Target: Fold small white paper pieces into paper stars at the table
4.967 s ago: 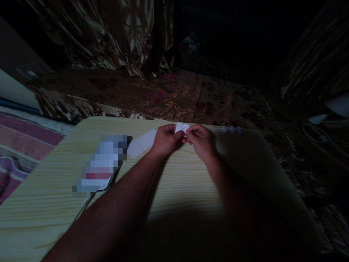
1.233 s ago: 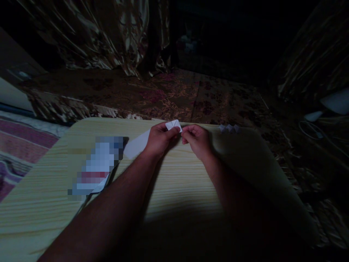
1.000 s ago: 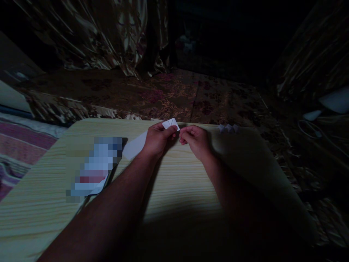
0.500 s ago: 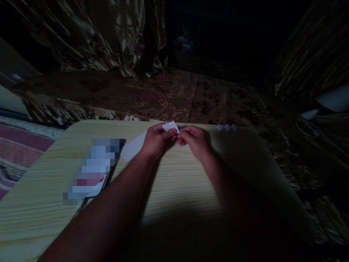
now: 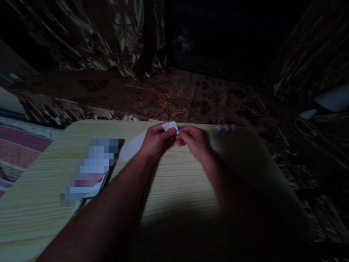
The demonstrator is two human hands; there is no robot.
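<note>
A small folded piece of white paper, with crease lines meeting near its middle, is pinched between the thumb and fingers of my left hand. My right hand is closed beside it, thumb and forefinger pressed together at the paper's right corner. Both hands are above the far edge of the wooden table. Partly behind my left hand lies a flat sheet of white paper. Three small folded paper pieces stand in a row to the right of my right hand.
A blurred-out flat object lies on the pale wooden table at the left. Beyond the table is a ledge with a flowered cloth, below curtains. A white lamp and cable are at the right.
The folded paper's outline has shifted slightly between my hands. Otherwise my hands keep nearly the same place and grip; the whole view has shifted very slightly.
</note>
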